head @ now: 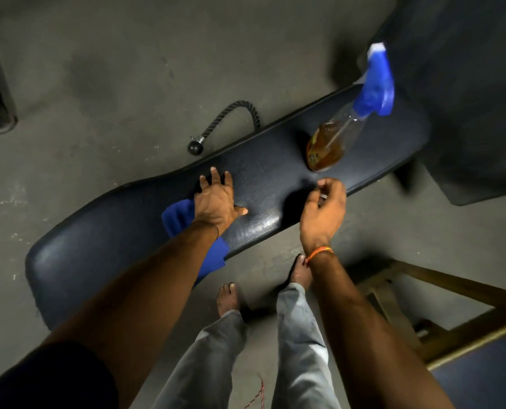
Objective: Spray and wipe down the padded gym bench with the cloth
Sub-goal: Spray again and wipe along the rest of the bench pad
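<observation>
Blue cloth [178, 216] lies bunched on the dark padded bench [275, 172], partly under the person's left wrist and forearm. The left hand [216, 202] rests flat on the padding with fingers spread, just beyond the cloth. The right hand [324, 208] hovers over the bench's near edge, fingers loosely curled, gripping nothing. A spray bottle [338, 137] with amber liquid and a blue trigger stands further along the bench. A black rope handle [225, 125] lies on the concrete floor [98, 69] behind.
</observation>
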### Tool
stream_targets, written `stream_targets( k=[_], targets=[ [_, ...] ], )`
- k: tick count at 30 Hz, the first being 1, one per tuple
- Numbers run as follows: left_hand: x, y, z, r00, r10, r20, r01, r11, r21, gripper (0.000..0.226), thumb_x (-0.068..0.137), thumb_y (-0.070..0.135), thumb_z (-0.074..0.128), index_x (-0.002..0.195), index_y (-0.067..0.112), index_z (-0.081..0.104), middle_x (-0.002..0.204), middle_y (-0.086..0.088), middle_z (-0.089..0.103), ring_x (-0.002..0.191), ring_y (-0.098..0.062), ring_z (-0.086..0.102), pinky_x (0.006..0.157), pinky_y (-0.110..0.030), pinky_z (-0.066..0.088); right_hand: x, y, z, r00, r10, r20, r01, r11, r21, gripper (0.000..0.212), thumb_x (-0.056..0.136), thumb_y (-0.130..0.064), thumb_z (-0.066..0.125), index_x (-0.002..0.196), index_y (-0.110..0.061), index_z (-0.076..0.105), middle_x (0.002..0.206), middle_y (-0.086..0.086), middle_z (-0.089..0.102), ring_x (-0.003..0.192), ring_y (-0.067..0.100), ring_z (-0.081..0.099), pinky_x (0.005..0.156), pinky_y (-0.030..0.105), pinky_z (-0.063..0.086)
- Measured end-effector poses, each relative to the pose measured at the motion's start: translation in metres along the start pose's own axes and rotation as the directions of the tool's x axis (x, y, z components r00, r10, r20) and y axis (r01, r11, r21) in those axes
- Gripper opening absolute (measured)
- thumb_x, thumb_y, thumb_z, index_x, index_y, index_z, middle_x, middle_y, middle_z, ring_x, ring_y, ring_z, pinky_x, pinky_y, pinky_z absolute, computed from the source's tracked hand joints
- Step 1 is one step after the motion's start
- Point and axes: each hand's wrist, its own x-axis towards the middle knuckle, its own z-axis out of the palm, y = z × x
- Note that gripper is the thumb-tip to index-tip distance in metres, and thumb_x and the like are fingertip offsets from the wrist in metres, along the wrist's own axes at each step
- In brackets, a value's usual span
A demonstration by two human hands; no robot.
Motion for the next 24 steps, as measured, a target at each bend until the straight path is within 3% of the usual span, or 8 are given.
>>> stream_targets(
  k=[2,7,11,14,16,18,22,24],
  targets=[
    [0.000,0.006,-0.008,1.000,-0.008,0.015,0.008,1.000,0.013,0.111,0.084,0.059,0.074,0.164,0.015,0.010,0.170,-0.021,0.003,0.154,-0.047,0.016,0.115,-0.056,0.038,0.009,-0.010,-0.006,0.994,0.000,-0.105,0.003,1.000,0.030,0.017,0.090,-0.014,0.059,0.105,-0.007,0.056,0.108,-0.001,0.051,0.093,0.015,0.054,0.083,0.040,0.052],
    [0.002,0.015,-0.013,1.000,-0.016,0.004,0.016,0.997,0.072,0.111,0.081,0.055,0.079,0.160,0.008,0.017,0.166,-0.029,0.013,0.149,-0.053,0.026,0.110,-0.058,0.043,0.045,-0.043,-0.013,0.959,-0.012,-0.282,0.051,0.990,0.131,0.048,0.081,-0.025,0.079,0.116,-0.003,0.054,0.115,0.003,0.047,0.107,0.026,0.054,0.094,0.046,0.050],
    [0.004,0.019,-0.015,1.000,-0.018,0.007,0.017,0.997,0.080,0.113,0.080,0.053,0.081,0.159,0.007,0.015,0.164,-0.033,0.014,0.148,-0.055,0.027,0.110,-0.058,0.043,0.066,-0.070,-0.015,0.975,-0.082,-0.209,0.135,0.958,0.254,0.078,0.078,-0.028,0.087,0.141,-0.007,0.046,0.135,0.007,0.052,0.124,0.022,0.055,0.110,0.041,0.046],
    [0.007,0.020,-0.014,1.000,-0.021,0.005,0.020,0.997,0.076,0.115,0.078,0.052,0.083,0.158,0.007,0.014,0.164,-0.034,0.015,0.147,-0.056,0.027,0.112,-0.058,0.042,0.077,-0.091,-0.018,0.984,-0.096,-0.149,0.144,0.923,0.356,0.085,0.080,-0.027,0.086,0.150,-0.013,0.040,0.143,0.003,0.056,0.128,0.017,0.059,0.115,0.031,0.044],
    [0.009,0.019,-0.013,1.000,-0.020,0.006,0.020,0.997,0.077,0.117,0.078,0.052,0.082,0.160,0.007,0.012,0.164,-0.035,0.014,0.147,-0.057,0.027,0.112,-0.058,0.041,0.082,-0.106,-0.024,0.978,-0.105,-0.178,0.170,0.898,0.405,0.073,0.081,-0.025,0.084,0.143,-0.012,0.047,0.128,-0.013,0.064,0.108,0.006,0.065,0.102,0.024,0.049],
    [0.011,0.018,-0.012,1.000,-0.009,0.001,0.009,0.996,0.085,0.116,0.077,0.054,0.082,0.159,0.007,0.014,0.163,-0.035,0.016,0.145,-0.058,0.029,0.110,-0.057,0.044,0.083,-0.115,-0.029,0.965,-0.144,-0.219,0.228,0.876,0.426,0.048,0.086,-0.012,0.081,0.127,-0.010,0.056,0.100,-0.027,0.065,0.085,-0.008,0.059,0.086,0.016,0.049],
    [0.013,0.017,-0.012,1.000,-0.004,-0.007,0.005,0.997,0.078,0.114,0.074,0.054,0.085,0.155,0.007,0.021,0.162,-0.036,0.019,0.144,-0.058,0.033,0.107,-0.056,0.047,0.068,-0.120,-0.038,0.947,-0.237,-0.216,0.305,0.874,0.377,0.018,0.092,-0.014,0.076,0.108,-0.011,0.068,0.104,0.000,0.063,0.089,0.002,0.059,0.085,0.027,0.050],
    [0.014,0.018,-0.012,1.000,-0.011,-0.007,0.011,0.997,0.080,0.115,0.073,0.054,0.086,0.155,0.007,0.021,0.162,-0.036,0.020,0.143,-0.058,0.033,0.107,-0.056,0.047,0.056,-0.116,-0.038,0.939,-0.269,-0.214,0.328,0.884,0.333,0.008,0.093,-0.017,0.076,0.096,-0.017,0.069,0.106,0.003,0.057,0.095,0.009,0.060,0.089,0.027,0.049]
  ],
)
